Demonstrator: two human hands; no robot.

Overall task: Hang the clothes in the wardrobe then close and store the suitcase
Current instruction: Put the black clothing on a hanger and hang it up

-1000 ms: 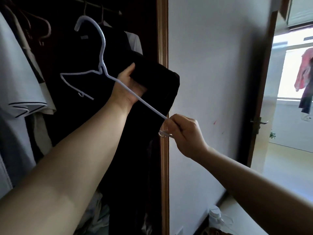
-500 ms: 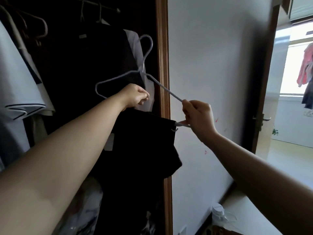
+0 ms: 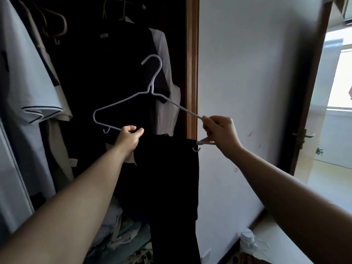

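At the far left, a white T-shirt [image 3: 28,82] with dark stripes on its sleeve is hanging inside the open wardrobe [image 3: 191,63], and beside it some empty hangers [image 3: 59,25] are hanging on the rail. More to the right, dark clothes [image 3: 106,73] and a white garment [image 3: 167,103] are filling the dark inside of the wardrobe. In front of them a person is holding up a white hanger [image 3: 152,86], with its hook pointing upward. The left hand [image 3: 128,138] is closing its fingers on the bottom bar of the hanger, near the left end, at the place where the black trousers [image 3: 167,187] are starting; the hand is almost fully closed, and it seems to be pinching the edge of the cloth too, but this is not clear. The trousers are lying folded over the bottom bar and are hanging straight down in front of the wardrobe frame. The right hand [image 3: 221,134] is gripping the right corner of the hanger with curled fingers, just in front of the white wall [image 3: 257,73]. At the far right, a brown door [image 3: 308,103] is standing open to a bright room.
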